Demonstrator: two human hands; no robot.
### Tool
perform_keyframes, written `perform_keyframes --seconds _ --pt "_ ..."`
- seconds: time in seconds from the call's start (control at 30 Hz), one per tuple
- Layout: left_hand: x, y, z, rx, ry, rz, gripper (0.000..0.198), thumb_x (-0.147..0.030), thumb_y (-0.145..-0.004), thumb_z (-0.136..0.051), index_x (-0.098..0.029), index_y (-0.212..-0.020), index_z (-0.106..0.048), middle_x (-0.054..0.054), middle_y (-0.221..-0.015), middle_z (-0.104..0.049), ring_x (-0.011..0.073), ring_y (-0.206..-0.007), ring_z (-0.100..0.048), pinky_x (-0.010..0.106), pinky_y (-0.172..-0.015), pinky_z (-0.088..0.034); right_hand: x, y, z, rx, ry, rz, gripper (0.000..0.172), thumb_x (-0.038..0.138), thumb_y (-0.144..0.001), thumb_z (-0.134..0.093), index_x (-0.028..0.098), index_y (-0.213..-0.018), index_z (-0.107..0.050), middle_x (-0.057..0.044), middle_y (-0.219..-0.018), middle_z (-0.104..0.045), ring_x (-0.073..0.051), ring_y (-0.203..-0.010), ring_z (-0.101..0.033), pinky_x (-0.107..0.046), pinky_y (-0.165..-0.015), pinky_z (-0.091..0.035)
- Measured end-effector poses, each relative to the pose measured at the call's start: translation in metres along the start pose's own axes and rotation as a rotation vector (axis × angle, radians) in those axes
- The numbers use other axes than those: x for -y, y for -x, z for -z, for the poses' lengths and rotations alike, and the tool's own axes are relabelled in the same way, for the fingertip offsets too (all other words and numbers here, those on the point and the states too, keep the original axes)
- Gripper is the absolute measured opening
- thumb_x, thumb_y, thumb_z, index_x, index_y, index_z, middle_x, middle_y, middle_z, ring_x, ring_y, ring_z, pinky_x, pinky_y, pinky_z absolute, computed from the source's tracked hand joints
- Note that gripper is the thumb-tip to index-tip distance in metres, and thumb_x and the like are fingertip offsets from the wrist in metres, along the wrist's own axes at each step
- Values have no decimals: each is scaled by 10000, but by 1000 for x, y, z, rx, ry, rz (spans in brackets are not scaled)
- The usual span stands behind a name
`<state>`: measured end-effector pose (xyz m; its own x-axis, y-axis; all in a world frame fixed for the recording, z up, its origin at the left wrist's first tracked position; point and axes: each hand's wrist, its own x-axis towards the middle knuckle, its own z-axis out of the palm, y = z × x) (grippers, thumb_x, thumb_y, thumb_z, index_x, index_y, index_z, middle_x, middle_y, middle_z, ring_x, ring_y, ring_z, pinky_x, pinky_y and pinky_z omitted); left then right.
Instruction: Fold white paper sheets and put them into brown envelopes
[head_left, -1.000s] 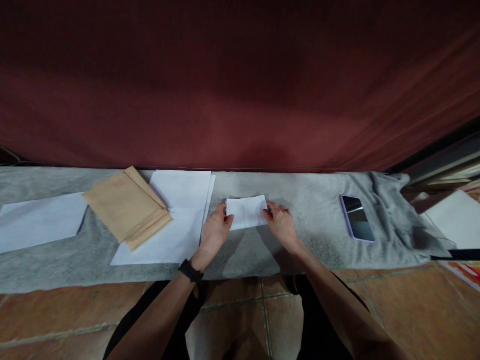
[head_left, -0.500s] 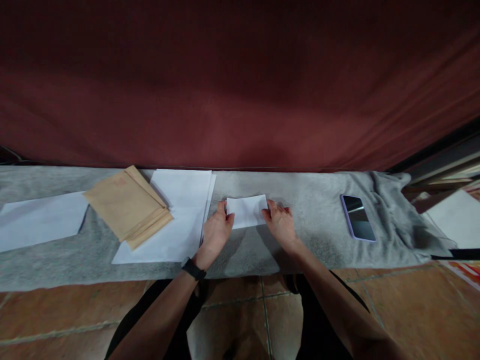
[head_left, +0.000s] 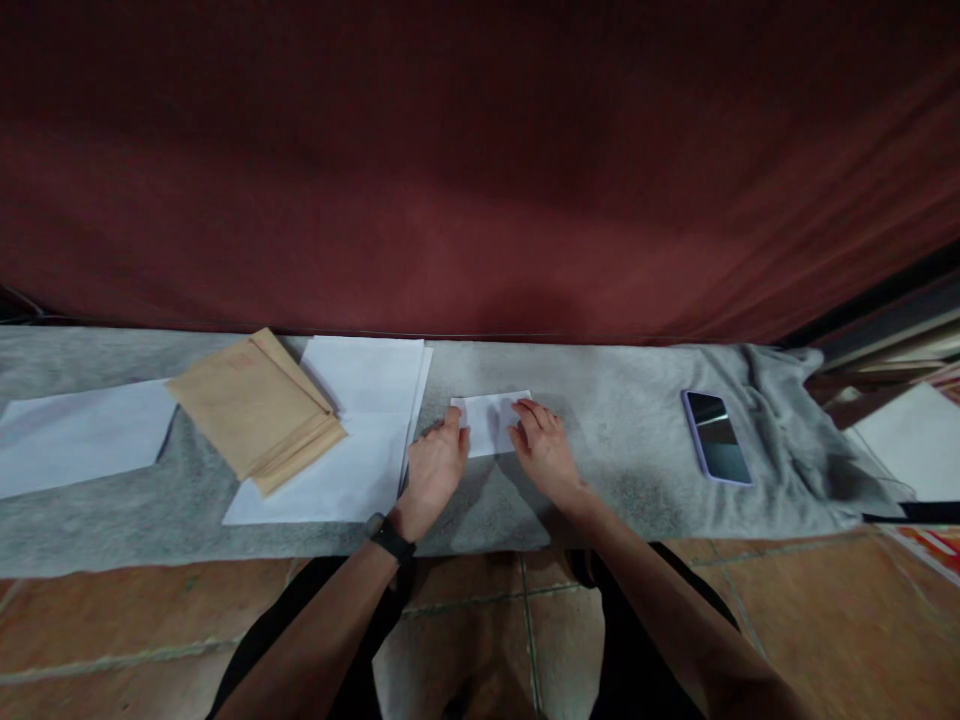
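Observation:
A small folded sheet of white paper [head_left: 490,424] lies on the grey cloth in front of me. At its left end is my left hand [head_left: 436,462], with index fingertip and thumb slightly apart over the paper's edge and the other fingers curled beneath. My right hand [head_left: 549,456] reaches over the right end of the sheet, its fingers bent and apart from the thumb. Neither hand pinches the paper. Left of my hands, larger white sheets [head_left: 375,465] lie partly under a stack of brown paper envelopes [head_left: 251,405].
The grey cloth [head_left: 622,430] covers a long narrow surface below a dark red curtain [head_left: 480,230]. A phone [head_left: 716,436] with a purple case lies to the right. Another white sheet [head_left: 86,435] rests at far left. Papers [head_left: 915,440] stand beyond the cloth's right end.
Both hands have let go of the small paper's side edges and moved onto its top, the right one shifting left. The paper now lies flatter.

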<state>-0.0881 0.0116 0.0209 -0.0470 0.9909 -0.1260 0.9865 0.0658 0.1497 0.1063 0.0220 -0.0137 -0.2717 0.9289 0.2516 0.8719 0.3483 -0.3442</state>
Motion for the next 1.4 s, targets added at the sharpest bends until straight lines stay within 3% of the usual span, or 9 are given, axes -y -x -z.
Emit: perform_keyframes --seconds 0.2,0.27,0.37,0.47,0.6,0.87,1.4 --pt "-4 1 -4 -128 -2 -133 321 -190 -1040 -374 -155 -1237 -625 154 -1120 -740 301 -1106 -709 419 -962 -539 14 7 -16 112 3 85 511 281 -1076 -380 118 -1548 -488 -140 -1629 -472 -254 -1521 -415 -472 -1277 -318" --pt "-10 1 -12 -165 74 -211 359 -179 -1031 -372 -153 -1284 -626 162 -1247 -710 294 -1195 -670 435 -1043 -514 14 8 -19 140 33 79 538 280 -1076 -352 105 -1574 -453 -142 -1653 -433 -252 -1545 -381 -474 -1291 -298" --pt "-21 2 -29 -185 197 -369 470 -261 -1061 -350 -132 -1485 -505 161 -1511 -582 267 -1416 -537 449 -1202 -417 12 11 -22 156 72 91 577 213 -1047 -348 95 -1609 -393 -141 -1682 -371 -246 -1570 -336 -469 -1302 -275" --pt "-26 6 -45 -178 176 -449 590 -384 -1085 -314 -84 -1590 -370 173 -1651 -425 275 -1566 -341 484 -1291 -287 10 15 -23 158 117 114 619 173 -1020 -372 87 -1633 -334 -142 -1707 -304 -247 -1590 -288 -464 -1310 -237" --pt "-24 8 -54 -188 112 -420 678 -456 -1081 -322 -33 -1611 -320 198 -1678 -359 275 -1600 -259 478 -1312 -239 9 16 -20 142 153 117 577 238 -1068 -356 111 -1631 -346 -127 -1713 -294 -254 -1599 -261 -476 -1310 -203" --pt "-15 8 -51 -212 59 -348 700 -462 -1071 -359 -6 -1602 -332 224 -1688 -308 304 -1608 -213 499 -1307 -225 -10 15 -16 63 151 -9 566 325 -1097 -351 101 -1615 -377 -133 -1680 -375 -264 -1557 -353 -478 -1284 -250" --pt "7 7 -40 -208 45 -236 660 -390 -1069 -324 12 -1591 -342 238 -1675 -324 318 -1591 -266 521 -1309 -217 -27 21 -2 90 192 -93 551 326 -1101 -312 124 -1602 -418 -117 -1686 -370 -298 -1546 -364 -506 -1277 -242"
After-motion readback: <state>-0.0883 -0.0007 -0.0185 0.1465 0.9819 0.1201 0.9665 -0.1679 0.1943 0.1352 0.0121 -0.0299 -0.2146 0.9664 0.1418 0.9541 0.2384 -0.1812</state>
